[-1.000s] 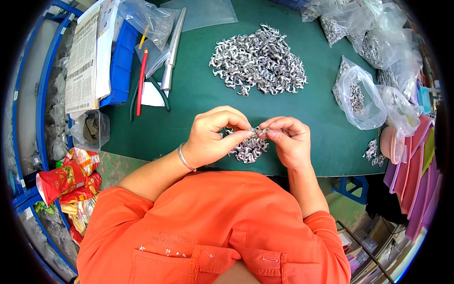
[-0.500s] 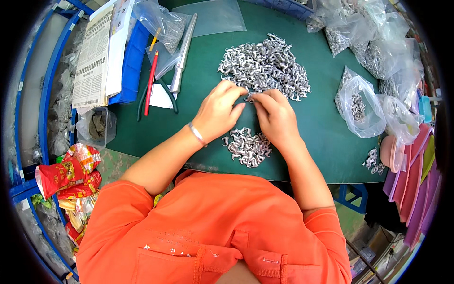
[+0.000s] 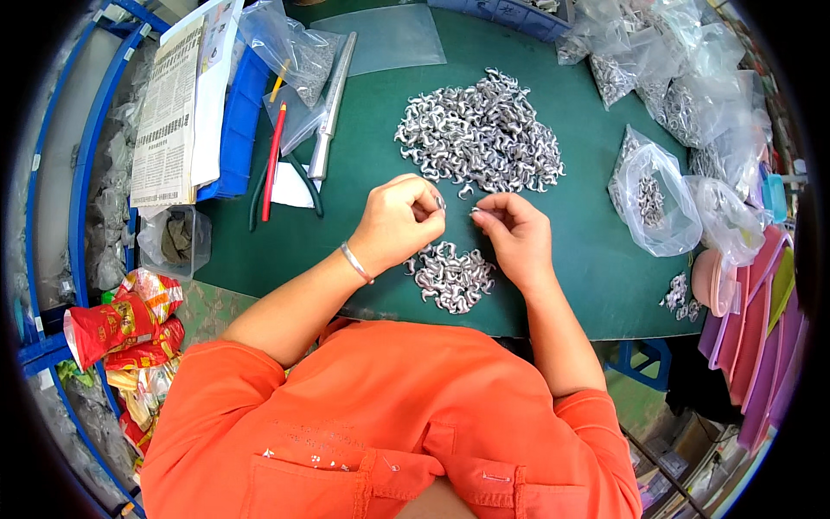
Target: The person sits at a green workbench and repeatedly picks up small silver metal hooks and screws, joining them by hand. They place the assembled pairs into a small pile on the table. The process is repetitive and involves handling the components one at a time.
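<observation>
A large pile of small silvery curved metal pieces (image 3: pixel 480 130) lies on the green table, just beyond my hands. My left hand (image 3: pixel 399 223), with a metal bangle at its wrist, pinches a small silvery curved piece (image 3: pixel 441 202) between thumb and forefinger. Across a narrow gap, my right hand (image 3: pixel 519 235) is closed in a pinch on another such piece (image 3: pixel 474 210), mostly covered by the fingertips. One loose curved piece (image 3: pixel 465 189) sits at the big pile's near edge. Nearer to me, between my forearms, is a smaller pile of curved pieces (image 3: pixel 452 278).
To the left lie a red pencil (image 3: pixel 275 164), green-handled pliers (image 3: pixel 315 197), a tapered metal rod (image 3: pixel 332 117) and a blue tray (image 3: pixel 242 130) under newspaper. On the right are an opened plastic bag (image 3: pixel 661 203) of metal pieces and several filled bags (image 3: pixel 687 99).
Both hands have drawn back from the big pile's near edge toward me and slightly apart. A piece now shows at the fingertips of each hand.
</observation>
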Motion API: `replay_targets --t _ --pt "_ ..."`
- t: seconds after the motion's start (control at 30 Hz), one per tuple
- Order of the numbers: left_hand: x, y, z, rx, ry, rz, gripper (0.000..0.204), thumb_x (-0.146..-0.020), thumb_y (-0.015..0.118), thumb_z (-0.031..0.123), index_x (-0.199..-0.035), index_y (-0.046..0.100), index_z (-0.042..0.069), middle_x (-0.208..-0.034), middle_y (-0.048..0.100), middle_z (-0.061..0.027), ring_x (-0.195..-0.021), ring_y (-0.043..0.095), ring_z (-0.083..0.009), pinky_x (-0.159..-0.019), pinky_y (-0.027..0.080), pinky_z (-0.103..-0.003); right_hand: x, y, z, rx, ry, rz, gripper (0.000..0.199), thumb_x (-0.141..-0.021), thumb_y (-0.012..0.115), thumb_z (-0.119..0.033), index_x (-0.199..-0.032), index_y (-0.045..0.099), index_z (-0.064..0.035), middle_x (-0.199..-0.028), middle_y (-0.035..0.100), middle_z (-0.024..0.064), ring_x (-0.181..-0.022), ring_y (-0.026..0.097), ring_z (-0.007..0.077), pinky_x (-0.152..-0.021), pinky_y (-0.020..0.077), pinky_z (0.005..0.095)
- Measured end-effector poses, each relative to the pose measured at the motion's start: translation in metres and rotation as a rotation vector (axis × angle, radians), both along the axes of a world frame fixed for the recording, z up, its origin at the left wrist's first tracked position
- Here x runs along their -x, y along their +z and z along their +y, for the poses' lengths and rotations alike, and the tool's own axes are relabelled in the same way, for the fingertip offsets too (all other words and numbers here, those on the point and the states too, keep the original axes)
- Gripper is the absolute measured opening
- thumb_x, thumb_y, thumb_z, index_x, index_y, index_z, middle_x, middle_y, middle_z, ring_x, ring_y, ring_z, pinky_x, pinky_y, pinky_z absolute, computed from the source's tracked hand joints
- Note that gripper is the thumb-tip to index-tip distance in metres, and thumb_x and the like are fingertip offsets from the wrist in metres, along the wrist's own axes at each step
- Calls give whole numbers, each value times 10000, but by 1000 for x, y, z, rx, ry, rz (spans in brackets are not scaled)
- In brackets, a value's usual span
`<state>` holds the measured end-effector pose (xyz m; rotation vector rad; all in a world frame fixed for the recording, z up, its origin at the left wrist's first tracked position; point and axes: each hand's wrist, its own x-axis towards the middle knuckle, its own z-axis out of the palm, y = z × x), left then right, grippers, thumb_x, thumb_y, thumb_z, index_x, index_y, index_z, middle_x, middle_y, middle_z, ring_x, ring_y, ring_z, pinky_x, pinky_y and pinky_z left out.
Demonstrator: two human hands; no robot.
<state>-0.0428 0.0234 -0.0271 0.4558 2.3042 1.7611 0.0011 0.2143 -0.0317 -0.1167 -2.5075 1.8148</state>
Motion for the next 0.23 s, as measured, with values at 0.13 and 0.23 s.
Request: replay_targets --t 0.13,0.23 --pt "-9 -7 -4 -91 -10 -42 106 -792 653 -84 -831 576 -23 -910 640 -83 -789 663 -113 -648 560 -236 -10 -1 7 584 -9 -207 103 -879 631 64 -980 639 45 -908 699 120 -805 692 179 -743 579 289" --pt "-15 2 -5 -125 -65 -164 176 -841 634 -59 -1005 589 -14 -975 639 -94 -863 673 -143 -733 564 -247 -16 -1 9 694 15 -197 110 -897 605 55 -1002 635 45 -930 697 148 -809 699 218 -755 591 329"
